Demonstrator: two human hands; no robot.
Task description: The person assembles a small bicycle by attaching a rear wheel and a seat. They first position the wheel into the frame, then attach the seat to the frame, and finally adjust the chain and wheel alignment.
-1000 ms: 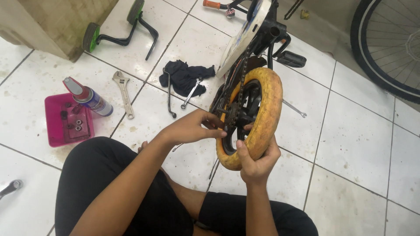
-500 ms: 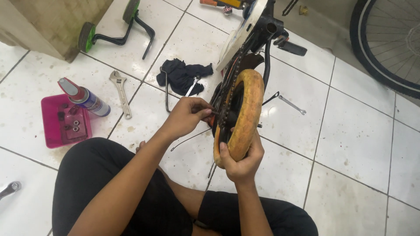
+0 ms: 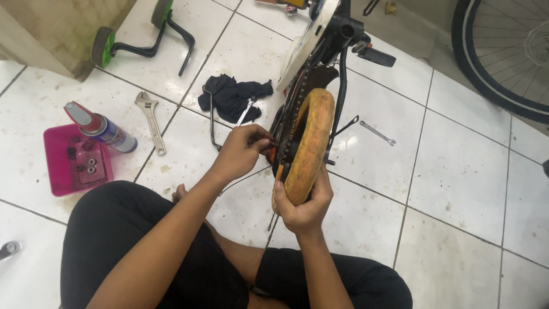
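We note the right hand (image 3: 306,206) gripping the yellow wheel (image 3: 309,146) to steady it while the left hand (image 3: 243,151) pinches its axle nut (image 3: 273,144).

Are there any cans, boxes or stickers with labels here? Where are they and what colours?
Spray can: lies tilted across the pink tray's top edge, left of the person; a cylinder with a blue and white label, grey shoulder and red cap.
Cardboard box: top left corner, on the floor; brown, plain sides.
No signs or screens show.
The left hand and right hand are on the yellow wheel, which shows no label.
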